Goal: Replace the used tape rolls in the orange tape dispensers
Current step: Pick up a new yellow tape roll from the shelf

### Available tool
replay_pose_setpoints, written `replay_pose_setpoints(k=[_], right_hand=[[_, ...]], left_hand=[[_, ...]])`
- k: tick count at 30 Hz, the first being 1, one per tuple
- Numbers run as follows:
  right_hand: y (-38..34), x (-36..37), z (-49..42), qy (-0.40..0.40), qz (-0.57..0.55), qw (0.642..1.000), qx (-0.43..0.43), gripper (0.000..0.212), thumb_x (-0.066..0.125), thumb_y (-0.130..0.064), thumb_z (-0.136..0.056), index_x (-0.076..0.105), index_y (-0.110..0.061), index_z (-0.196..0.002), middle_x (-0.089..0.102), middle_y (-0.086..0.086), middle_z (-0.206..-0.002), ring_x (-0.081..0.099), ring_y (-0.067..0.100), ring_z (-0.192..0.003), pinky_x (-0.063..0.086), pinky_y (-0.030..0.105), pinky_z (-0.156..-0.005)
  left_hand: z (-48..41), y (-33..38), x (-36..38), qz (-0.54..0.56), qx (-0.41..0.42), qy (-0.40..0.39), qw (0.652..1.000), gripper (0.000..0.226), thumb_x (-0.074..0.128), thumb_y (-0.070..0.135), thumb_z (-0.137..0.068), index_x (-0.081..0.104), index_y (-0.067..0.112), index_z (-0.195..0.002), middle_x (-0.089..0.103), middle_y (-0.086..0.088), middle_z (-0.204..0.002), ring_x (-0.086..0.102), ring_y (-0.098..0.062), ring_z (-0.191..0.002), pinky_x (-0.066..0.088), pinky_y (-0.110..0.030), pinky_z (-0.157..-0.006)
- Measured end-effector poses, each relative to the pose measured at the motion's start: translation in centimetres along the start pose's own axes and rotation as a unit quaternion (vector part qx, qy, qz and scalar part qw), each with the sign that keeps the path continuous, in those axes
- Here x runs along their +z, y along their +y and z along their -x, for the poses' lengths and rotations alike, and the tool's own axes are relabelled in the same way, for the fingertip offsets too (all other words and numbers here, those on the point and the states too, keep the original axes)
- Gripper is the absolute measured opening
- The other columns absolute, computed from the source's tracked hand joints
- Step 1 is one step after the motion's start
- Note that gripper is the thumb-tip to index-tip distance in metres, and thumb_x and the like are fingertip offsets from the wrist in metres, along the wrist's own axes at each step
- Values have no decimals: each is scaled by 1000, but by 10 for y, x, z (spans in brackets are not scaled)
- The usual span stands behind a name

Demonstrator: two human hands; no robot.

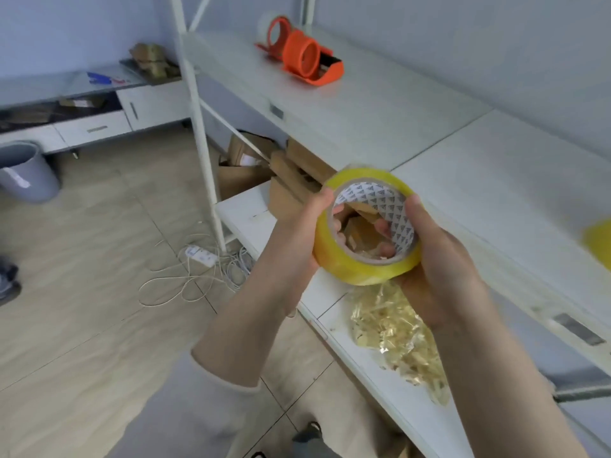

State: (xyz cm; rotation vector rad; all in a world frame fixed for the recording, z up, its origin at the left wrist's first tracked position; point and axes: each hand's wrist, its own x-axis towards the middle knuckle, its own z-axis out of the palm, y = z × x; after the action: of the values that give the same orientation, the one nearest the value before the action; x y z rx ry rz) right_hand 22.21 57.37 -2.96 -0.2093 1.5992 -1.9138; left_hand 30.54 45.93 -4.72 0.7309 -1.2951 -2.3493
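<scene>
A full yellow tape roll (pixel 357 271) with a white printed core is held in front of me, over the edge of the lower shelf. My left hand (pixel 305 223) grips its left side with fingertips inside the core. My right hand (pixel 439 259) cups its right side and bottom. Two orange tape dispensers stand far off on the upper white shelf (pixel 380 110). The nearer orange dispenser (pixel 309 59) has an empty orange hub. Behind it, the second dispenser (pixel 276 33) carries a pale, nearly spent roll.
A crumpled heap of used clear tape (pixel 396 332) lies on the lower shelf below my hands. Another yellow roll (pixel 598 242) shows at the right edge. Cardboard boxes (pixel 291 173) sit under the shelf. Cables and a power strip (pixel 201 256) lie on the floor, a grey bin (pixel 26 173) at left.
</scene>
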Motion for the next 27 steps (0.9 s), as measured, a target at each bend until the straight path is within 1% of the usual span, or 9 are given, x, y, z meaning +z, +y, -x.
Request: replay_pose_setpoints(k=[7,9,10,11,13,14,15,22,27], right_hand=[[8,55,-40,-26,25,999,4,29,52,-42,-88,69,-20,-83,66,-8,-60,50,6,-45,44,18,-43],[9,69,-55,-31,24,999,8,30,53,-43,-88,71,-21,-78,67,-5,-64,53,6,-46,44,17,-43],[9,75,-64,-35,25,999,10,30,52,-44,-88,71,-22,-77,67,-4,-67,54,6,-47,45,17,-43],[9,80,-73,-41,28,999,11,31,52,-44,-88,71,-22,-79,68,-4,-69,54,7,-48,45,18,-44],[10,90,-92,-56,41,997,13,31,51,-47,-87,70,-22,-85,70,-5,-72,54,9,-54,47,21,-49],[12,96,-102,-61,46,997,18,31,51,-47,-87,70,-22,-87,71,-8,-72,54,8,-55,46,21,-50],[13,102,-111,-66,45,997,23,31,51,-48,-87,70,-23,-88,71,-10,-69,53,7,-54,46,20,-50],[41,157,-158,-144,80,982,92,28,49,-48,-88,66,-28,-96,67,-10,-74,52,7,-58,44,16,-45],[60,193,-177,-195,103,966,134,29,49,-49,-88,65,-26,-95,65,-10,-73,53,3,-46,47,27,-62]], left_hand=[[-25,29,-47,10,34,3,999,33,47,40,-91,63,12,-96,61,14,-47,59,0,-46,47,-14,-48],[-38,39,-57,-2,35,18,999,39,48,42,-90,63,8,-104,50,19,-49,60,-1,-50,48,-17,-52],[-45,43,-61,-7,36,26,999,42,47,42,-90,63,8,-110,73,3,-70,64,-3,-57,48,-18,-55],[-51,48,-64,-14,37,33,999,44,46,42,-90,61,9,-115,57,11,-99,68,-3,-68,49,-18,-57],[-64,55,-72,-26,45,42,998,38,45,41,-92,64,11,-109,45,17,-96,68,-1,-76,50,-16,-55],[-69,59,-77,-32,48,44,997,34,45,39,-92,66,13,-97,66,-8,-87,69,0,-64,50,-15,-52],[-75,63,-82,-35,51,50,997,32,45,38,-93,67,15,-87,63,5,-47,66,0,-52,49,-13,-50],[-99,73,-138,-18,37,180,983,33,49,41,-89,66,12,-93,54,9,-49,52,-6,-46,47,-17,-51],[-104,80,-175,12,37,222,974,33,47,39,-90,66,13,-83,52,8,-49,50,-7,-45,46,-16,-47]])
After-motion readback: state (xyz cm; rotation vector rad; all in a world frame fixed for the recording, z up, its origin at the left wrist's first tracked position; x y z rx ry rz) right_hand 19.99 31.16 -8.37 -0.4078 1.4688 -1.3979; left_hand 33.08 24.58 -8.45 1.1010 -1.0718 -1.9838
